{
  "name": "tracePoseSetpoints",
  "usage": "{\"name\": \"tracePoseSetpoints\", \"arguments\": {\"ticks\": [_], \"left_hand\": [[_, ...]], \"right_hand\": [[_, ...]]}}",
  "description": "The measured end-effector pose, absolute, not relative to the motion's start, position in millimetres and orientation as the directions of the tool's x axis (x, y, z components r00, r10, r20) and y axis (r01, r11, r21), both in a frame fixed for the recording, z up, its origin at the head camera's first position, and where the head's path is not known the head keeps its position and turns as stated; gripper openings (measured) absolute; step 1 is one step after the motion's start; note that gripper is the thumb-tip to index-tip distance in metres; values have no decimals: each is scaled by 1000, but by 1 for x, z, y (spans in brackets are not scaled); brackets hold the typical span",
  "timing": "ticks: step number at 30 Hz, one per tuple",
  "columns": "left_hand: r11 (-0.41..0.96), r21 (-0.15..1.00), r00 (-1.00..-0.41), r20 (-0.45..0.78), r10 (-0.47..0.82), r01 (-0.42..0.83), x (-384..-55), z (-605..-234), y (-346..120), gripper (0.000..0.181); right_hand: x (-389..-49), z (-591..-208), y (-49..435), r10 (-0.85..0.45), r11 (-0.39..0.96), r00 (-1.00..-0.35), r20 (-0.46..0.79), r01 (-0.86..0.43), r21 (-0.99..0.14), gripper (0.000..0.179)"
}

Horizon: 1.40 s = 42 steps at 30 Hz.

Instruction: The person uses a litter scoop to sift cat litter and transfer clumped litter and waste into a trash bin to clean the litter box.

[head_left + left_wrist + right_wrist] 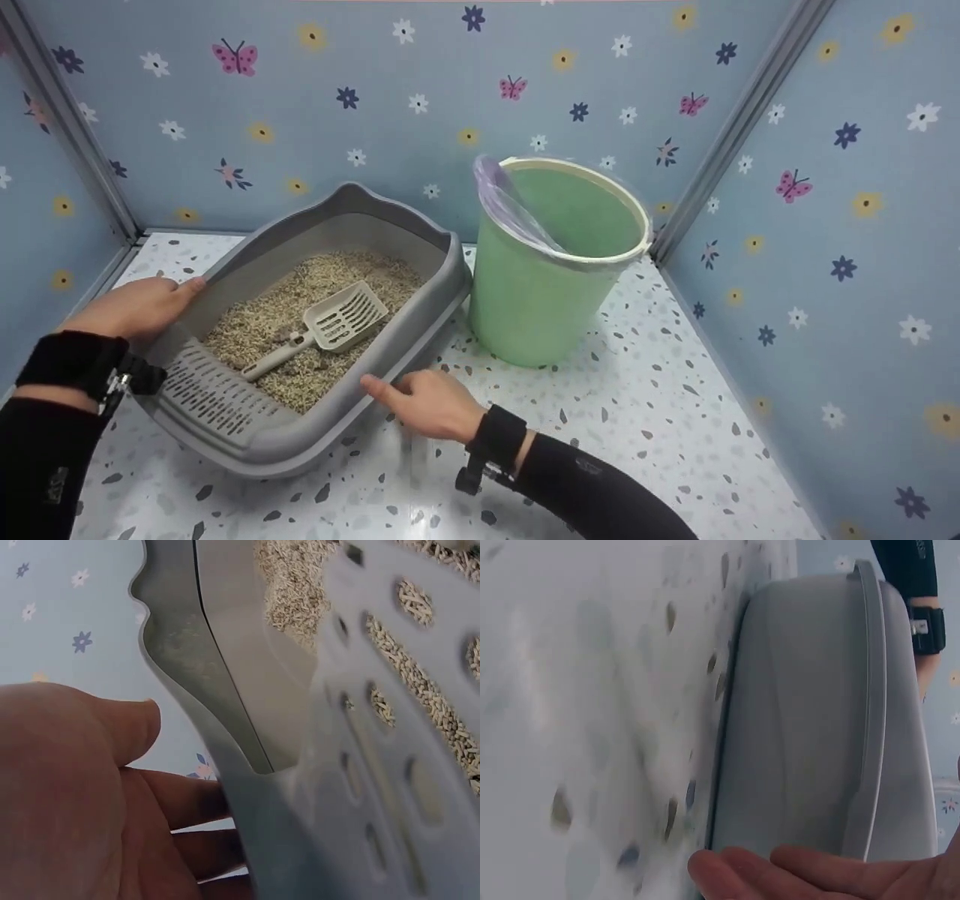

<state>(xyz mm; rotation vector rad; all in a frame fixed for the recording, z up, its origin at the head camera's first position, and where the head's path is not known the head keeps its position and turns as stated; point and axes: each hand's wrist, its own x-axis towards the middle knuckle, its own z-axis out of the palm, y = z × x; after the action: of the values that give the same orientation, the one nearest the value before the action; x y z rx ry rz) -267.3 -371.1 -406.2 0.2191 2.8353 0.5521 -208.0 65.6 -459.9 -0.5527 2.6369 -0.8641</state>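
Observation:
A grey cat litter box (259,442) stands on the speckled floor in the head view, holding beige pellet litter (300,300). On the litter lies a pale slotted litter scoop (345,319), its handle toward the perforated front step. My left hand (142,307) is at the box's left side; in the left wrist view its fingers (199,799) touch the outer wall while the thumb stands apart from the rim. At the right side is my right hand (435,405), thumb by the rim and straight fingers (810,870) along the outer wall.
Right of the box stands a green bin (536,300) with a cream rim and a clear, purple-edged bag (514,202) hanging over its left side. Flowered panels (405,67) enclose the floor (660,420) at the back and both sides.

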Motion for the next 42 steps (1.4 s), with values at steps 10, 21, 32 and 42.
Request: {"name": "tracePoseSetpoints", "arguments": {"ticks": [10, 21, 32, 42], "left_hand": [[921, 367, -967, -160, 199, 129, -285, -438, -407, 72], [929, 353, -960, -207, 189, 107, -260, -409, -384, 59], [930, 338, -951, -213, 224, 144, -237, -398, -365, 49], [882, 450, -928, -251, 276, 141, -221, -395, -333, 46]], "right_hand": [[-204, -455, 35, -314, 741, -920, -234, -84, -666, 83], [-211, -448, 42, -323, 735, -919, -227, -93, -672, 80], [-227, -446, 73, -396, 641, -871, -292, -35, -767, 77], [-241, -449, 108, -298, 565, -895, -333, 116, -817, 54]]}}
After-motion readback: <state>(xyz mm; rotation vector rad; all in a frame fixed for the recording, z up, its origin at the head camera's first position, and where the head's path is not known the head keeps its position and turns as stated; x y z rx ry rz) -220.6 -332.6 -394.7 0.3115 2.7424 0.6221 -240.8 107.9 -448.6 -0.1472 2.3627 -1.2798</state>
